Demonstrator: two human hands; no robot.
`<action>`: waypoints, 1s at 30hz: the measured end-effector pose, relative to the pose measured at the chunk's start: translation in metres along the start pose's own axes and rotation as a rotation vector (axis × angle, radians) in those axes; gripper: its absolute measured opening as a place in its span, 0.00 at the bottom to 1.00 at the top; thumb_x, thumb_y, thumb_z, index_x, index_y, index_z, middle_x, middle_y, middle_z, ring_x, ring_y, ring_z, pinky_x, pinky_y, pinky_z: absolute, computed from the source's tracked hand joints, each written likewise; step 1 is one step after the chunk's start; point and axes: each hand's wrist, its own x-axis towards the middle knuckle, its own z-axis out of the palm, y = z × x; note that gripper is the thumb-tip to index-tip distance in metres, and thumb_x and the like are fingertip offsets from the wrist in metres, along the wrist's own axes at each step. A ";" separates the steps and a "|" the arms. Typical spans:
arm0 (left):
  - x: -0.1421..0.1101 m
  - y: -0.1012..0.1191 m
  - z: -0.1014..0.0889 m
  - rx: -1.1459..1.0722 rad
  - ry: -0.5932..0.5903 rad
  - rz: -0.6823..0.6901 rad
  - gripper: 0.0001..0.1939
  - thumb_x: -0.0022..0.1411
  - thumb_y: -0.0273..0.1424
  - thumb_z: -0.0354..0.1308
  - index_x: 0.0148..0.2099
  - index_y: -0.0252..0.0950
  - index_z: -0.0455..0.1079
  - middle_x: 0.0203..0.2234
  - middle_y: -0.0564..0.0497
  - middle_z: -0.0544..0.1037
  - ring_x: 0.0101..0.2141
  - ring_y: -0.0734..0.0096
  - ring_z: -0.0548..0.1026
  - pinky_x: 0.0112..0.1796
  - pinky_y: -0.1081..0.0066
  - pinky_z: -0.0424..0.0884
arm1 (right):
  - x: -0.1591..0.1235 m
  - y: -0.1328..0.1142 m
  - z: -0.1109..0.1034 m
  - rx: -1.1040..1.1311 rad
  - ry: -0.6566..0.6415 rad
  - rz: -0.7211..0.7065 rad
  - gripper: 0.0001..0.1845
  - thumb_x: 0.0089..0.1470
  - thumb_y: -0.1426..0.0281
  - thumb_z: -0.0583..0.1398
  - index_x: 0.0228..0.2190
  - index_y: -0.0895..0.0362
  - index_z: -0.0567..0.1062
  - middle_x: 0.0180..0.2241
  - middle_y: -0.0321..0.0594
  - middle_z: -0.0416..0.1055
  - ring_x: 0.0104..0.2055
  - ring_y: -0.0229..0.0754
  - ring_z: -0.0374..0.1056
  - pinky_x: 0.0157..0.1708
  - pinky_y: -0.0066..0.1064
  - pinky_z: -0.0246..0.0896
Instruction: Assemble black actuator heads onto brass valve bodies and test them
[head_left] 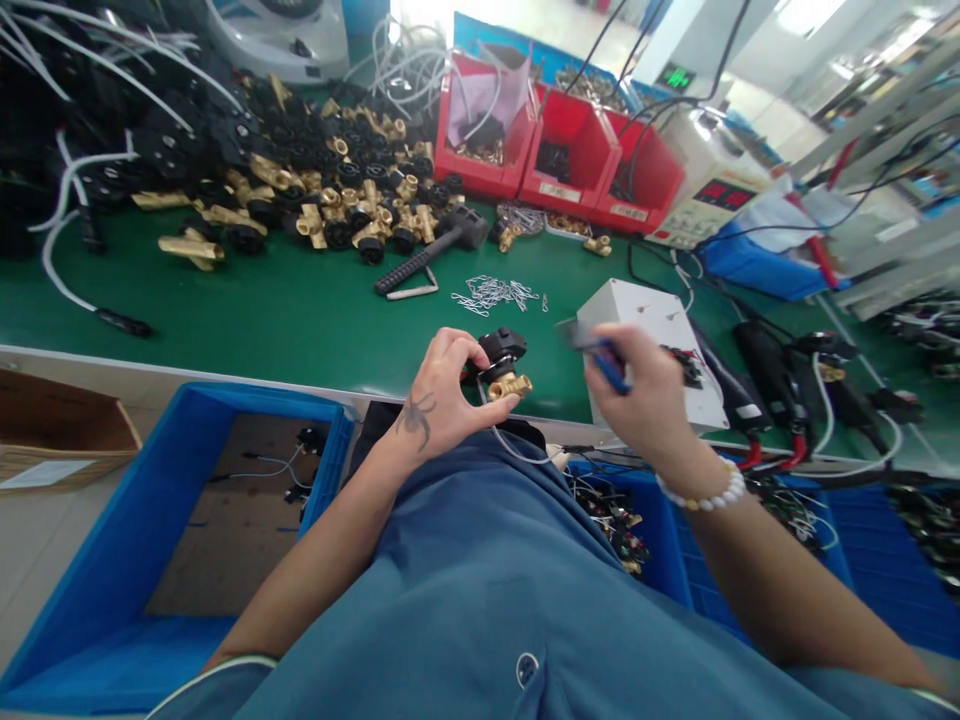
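Near the table's front edge, my left hand [450,390] is closed around a brass valve with a black cap [504,347]; its white cable hangs down toward my lap. To the right, my right hand [637,385] grips blue-handled pliers [613,366], blurred by motion. The pliers' jaws point left, apart from the valve. Just beyond the valve, a small heap of metal clips [495,293] lies on the green table [300,325]. A white box [637,305] with small switches stands behind and beside my right hand.
A black hammer [435,250] lies before a pile of brass fittings [330,210]. Red bins [570,150] and a power supply [712,190] stand at the back. Below the table edge are a blue crate [60,610] and a cardboard box [67,415]. Black tools [772,375] lie right.
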 end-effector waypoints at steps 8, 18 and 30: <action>0.001 0.001 -0.001 0.005 -0.021 0.007 0.19 0.51 0.32 0.70 0.39 0.39 0.63 0.43 0.47 0.70 0.46 0.60 0.71 0.46 0.59 0.74 | 0.004 0.000 -0.013 0.020 0.210 0.035 0.12 0.66 0.65 0.51 0.44 0.55 0.71 0.38 0.44 0.72 0.35 0.44 0.68 0.36 0.36 0.63; 0.000 0.001 0.000 0.014 -0.031 0.021 0.19 0.51 0.31 0.71 0.39 0.39 0.64 0.44 0.46 0.70 0.47 0.59 0.71 0.47 0.58 0.74 | 0.005 0.001 -0.016 -0.015 0.105 -0.048 0.10 0.62 0.69 0.54 0.43 0.55 0.73 0.35 0.41 0.72 0.31 0.42 0.66 0.33 0.34 0.61; 0.001 0.000 -0.001 -0.011 -0.015 0.018 0.18 0.50 0.31 0.71 0.38 0.39 0.64 0.43 0.47 0.70 0.46 0.59 0.72 0.46 0.59 0.74 | 0.002 0.008 -0.014 -0.044 0.280 -0.041 0.09 0.64 0.67 0.54 0.42 0.55 0.72 0.32 0.39 0.70 0.30 0.41 0.64 0.32 0.34 0.60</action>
